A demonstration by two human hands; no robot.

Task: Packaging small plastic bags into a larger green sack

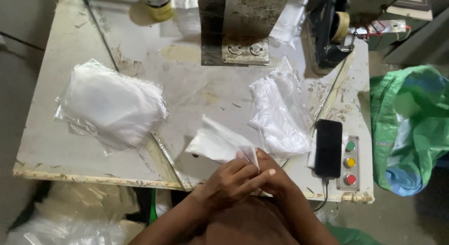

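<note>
Both my hands meet at the near edge of a worn white table (51,146). My left hand (231,182) lies over my right hand (276,177), and together they pinch the near corner of a small clear plastic bag (215,142) that slants up to the left. A stack of clear plastic bags (110,104) lies to the left. A crumpled heap of clear bags (280,114) lies just right of my hands.
A black phone (328,147) on a cable lies beside a button panel (349,163) with green, yellow and red buttons. A metal machine plate (245,32) stands at the back, a tape dispenser (334,32) to its right. A green woven sack (411,123) sits off the table's right.
</note>
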